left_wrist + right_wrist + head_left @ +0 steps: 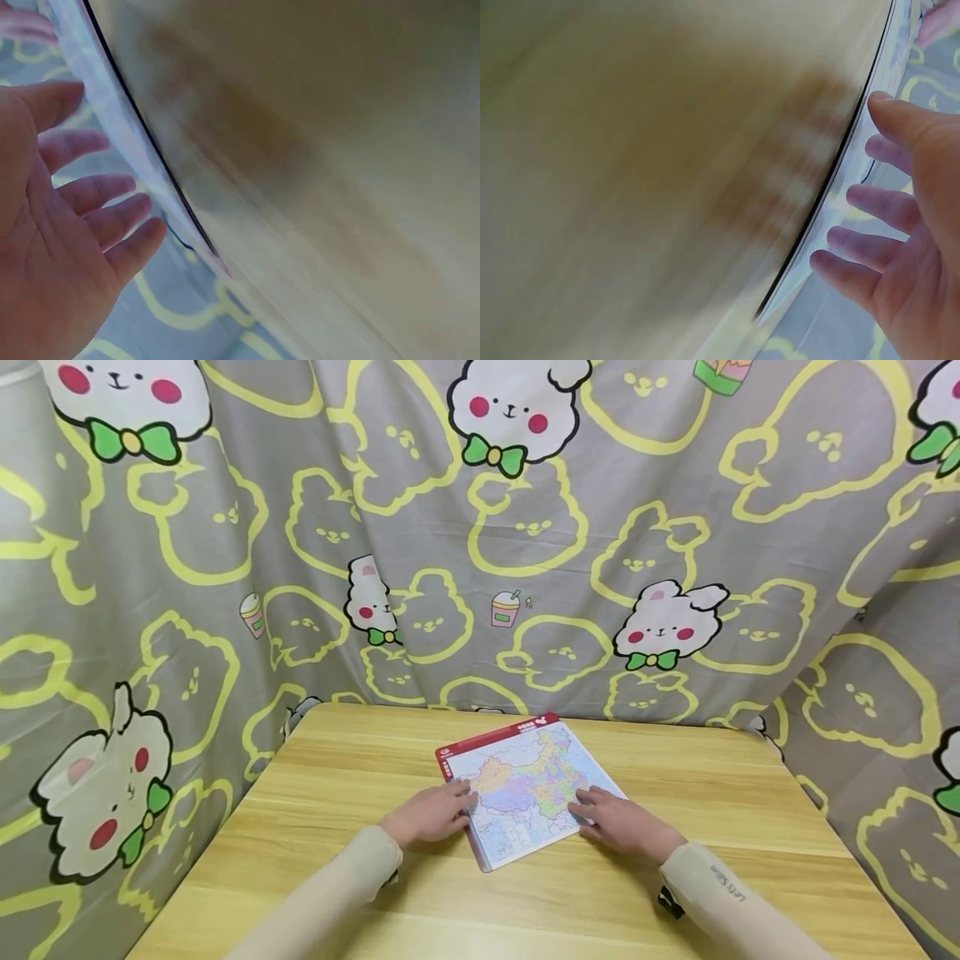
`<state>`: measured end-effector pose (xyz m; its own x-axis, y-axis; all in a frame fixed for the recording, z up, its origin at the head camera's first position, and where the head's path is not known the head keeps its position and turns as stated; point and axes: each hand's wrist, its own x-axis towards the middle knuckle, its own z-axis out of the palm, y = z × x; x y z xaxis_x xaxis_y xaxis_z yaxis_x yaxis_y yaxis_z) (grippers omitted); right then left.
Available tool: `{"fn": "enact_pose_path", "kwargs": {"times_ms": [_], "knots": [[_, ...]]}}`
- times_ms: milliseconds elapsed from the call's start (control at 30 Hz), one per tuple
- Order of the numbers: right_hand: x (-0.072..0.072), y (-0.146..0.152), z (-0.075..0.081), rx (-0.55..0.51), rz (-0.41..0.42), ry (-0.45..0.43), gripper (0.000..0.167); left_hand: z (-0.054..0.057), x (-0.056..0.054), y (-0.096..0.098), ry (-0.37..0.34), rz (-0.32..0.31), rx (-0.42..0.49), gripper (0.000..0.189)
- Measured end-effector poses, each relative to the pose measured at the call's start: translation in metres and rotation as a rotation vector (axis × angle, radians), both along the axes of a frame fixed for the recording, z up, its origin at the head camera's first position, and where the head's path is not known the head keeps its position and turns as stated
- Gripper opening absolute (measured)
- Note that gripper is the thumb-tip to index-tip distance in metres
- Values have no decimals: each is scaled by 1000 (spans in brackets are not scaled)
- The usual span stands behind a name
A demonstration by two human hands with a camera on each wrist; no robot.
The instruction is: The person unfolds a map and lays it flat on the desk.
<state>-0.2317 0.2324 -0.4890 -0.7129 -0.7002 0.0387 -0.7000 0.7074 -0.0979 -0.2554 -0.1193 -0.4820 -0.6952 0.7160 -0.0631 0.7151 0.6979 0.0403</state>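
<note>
A person's left hand (435, 812) and right hand (626, 822), fingers loosely extended and spread, gripping nothing, flank a thin, rectangular, red-bordered board printed with a multicoloured map (525, 789), lying askew on a pale yellow wood-grain table (300, 852). Whether fingertips touch its surface cannot be told. The board looks light and fairly stiff, its glossy face probably slippery; opposite side edges appear the surest hold.

Angled both forearms in pale beige sleeves (347, 875) inward, toward the far edge of the pale wooden worktop (337, 764); held the bare left hand (431, 812) and bare right hand (626, 824) apart, with fingers parted, loosely extended.
</note>
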Motion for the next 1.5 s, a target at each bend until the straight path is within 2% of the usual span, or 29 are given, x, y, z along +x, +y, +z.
{"fn": "enact_pose_path", "kwargs": {"times_ms": [133, 300, 567, 800, 1033, 1300, 1500], "knots": [[7, -15, 2, -8, 26, 2, 39, -1, -18, -6, -11, 63, -8, 46], [11, -35, 3, 7, 78, 30, 40, 2, -32, -8, -65, 139, -4, 50], [19, -63, 8, 41, 102, 11, 42, 1, -46, -10, -114, 178, -9, 49], [23, -82, 10, 47, 144, 25, 42, -4, -59, -12, -116, 199, -2, 49], [24, -96, 9, 68, 170, 7, 42, -7, -66, -12, -163, 257, -12, 50], [25, -102, 5, 111, 147, -11, 42, -7, -70, -13, -176, 257, 5, 50], [22, -104, 3, 124, 154, 15, 40, -8, -71, -12, -180, 261, -6, 51]]}}
